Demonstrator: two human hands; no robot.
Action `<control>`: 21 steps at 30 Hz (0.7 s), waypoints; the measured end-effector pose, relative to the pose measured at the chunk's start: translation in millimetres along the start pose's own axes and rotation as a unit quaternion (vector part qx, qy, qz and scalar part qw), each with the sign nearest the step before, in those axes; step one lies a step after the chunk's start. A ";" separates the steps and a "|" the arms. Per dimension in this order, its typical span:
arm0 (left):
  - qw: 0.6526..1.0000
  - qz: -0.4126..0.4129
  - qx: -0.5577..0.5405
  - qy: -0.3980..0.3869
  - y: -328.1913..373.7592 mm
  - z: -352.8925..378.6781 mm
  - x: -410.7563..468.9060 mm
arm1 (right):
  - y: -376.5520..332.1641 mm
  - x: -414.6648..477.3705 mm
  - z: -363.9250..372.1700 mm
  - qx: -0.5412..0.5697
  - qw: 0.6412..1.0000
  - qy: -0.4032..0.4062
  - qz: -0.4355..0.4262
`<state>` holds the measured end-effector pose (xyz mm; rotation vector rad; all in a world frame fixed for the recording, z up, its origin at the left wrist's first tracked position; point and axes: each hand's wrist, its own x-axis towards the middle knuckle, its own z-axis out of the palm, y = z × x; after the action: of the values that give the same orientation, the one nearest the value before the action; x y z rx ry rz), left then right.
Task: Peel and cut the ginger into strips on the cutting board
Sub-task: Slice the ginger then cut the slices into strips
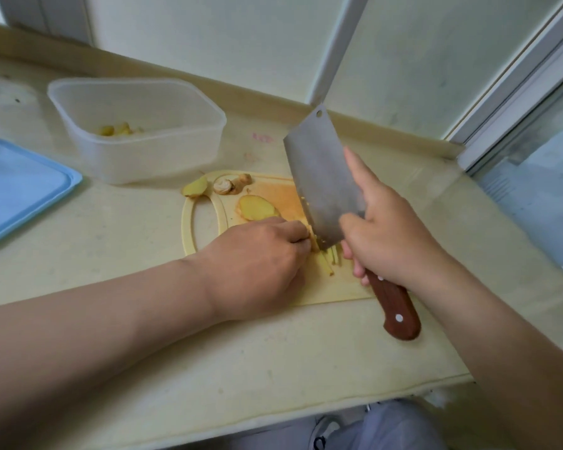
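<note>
A pale yellow cutting board (pixel 205 219) lies on the counter. My left hand (pixel 257 254) presses down a stack of ginger slices (pixel 313 240), fingertips curled at the blade. My right hand (pixel 390 241) grips the wooden handle of a cleaver (pixel 322 183), index finger stretched along the blade, edge down on the ginger. Thin ginger strips (pixel 330 259) lie just below the blade. A peeled ginger slice (pixel 257 207) rests mid-board. Ginger offcuts and peel (pixel 226 185) sit at the board's far edge, and a ginger piece (pixel 195 188) lies by the handle hole.
A translucent plastic container (pixel 137 131) holding a few ginger bits stands at the back left. Its blue lid (pixel 20 190) lies at the far left. A wall and window frame (pixel 514 92) bound the counter behind and right. The counter's front edge is near my legs.
</note>
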<state>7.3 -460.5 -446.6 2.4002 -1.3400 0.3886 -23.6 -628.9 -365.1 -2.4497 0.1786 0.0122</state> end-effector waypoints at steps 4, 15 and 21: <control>1.000 -0.007 0.002 0.017 -0.6 1.0 -1.1 | 11.2 -16.4 -6.0 0.027 0.999 0.013 -0.014; 1.000 -0.020 -0.005 0.021 -1.3 1.2 -2.6 | 8.5 -22.4 -5.4 0.005 1.000 -0.012 -0.019; 1.000 -0.024 -0.016 0.012 -1.6 0.3 -2.5 | 9.2 -21.1 -9.1 -0.003 1.000 -0.011 -0.016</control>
<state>7.4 -458.0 -448.2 2.3896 -1.2654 0.3795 -46.1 -639.1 -362.7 -2.4568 0.1305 0.0256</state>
